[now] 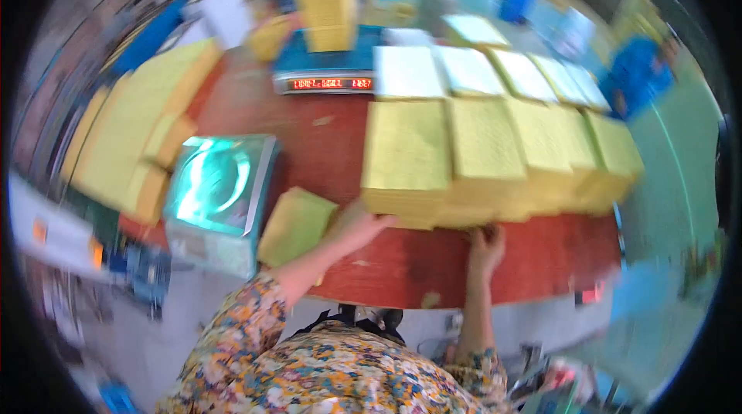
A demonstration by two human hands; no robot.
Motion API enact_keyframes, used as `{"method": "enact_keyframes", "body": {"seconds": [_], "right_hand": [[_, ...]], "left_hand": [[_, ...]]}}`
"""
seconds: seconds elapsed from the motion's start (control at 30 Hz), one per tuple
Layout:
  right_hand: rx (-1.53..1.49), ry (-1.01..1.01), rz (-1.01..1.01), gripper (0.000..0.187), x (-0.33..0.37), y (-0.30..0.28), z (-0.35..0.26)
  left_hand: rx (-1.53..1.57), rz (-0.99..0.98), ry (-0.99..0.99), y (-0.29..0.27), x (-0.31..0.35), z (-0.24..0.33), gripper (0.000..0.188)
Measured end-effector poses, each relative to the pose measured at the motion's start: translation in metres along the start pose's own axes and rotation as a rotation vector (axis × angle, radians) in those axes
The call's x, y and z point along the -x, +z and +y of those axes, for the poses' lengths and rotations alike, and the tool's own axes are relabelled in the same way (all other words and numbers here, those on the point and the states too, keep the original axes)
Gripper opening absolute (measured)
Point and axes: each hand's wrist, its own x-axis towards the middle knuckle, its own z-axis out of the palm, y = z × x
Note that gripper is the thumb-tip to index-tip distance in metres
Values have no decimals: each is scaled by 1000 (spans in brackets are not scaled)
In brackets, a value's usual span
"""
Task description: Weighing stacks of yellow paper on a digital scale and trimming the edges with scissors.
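My left hand is against the lower front left corner of a thick stack of yellow paper sheets. A thumb shows along the front face; the other fingers are mostly hidden. My right hand touches the lower front edge of the neighbouring yellow stack, its bent fingers blurred. These stacks lead a row of several more that lean against one another toward the right. Beside my left forearm lies a small, loose yellow pile on the red table.
A shiny-topped scale stands at the left, near long yellow stacks. Farther back, another scale with a red lit display bears a tall yellow stack. White-topped stacks sit behind the row. A person in blue is at the far right.
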Motion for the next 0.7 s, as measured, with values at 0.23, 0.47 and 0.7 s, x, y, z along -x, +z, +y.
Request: {"method": "enact_keyframes", "body": {"seconds": [0.23, 0.47, 0.7], "right_hand": [[-200, -20, -110, 17, 11, -5, 0], [-222, 40, -99, 10, 59, -17, -12], [-251, -27, -228, 14, 231, 91, -114]], "left_hand": [[262, 163, -109, 16, 24, -1, 80], [172, 419, 301, -56, 156, 6, 67], [408, 437, -38, -173, 303, -125, 34]]}}
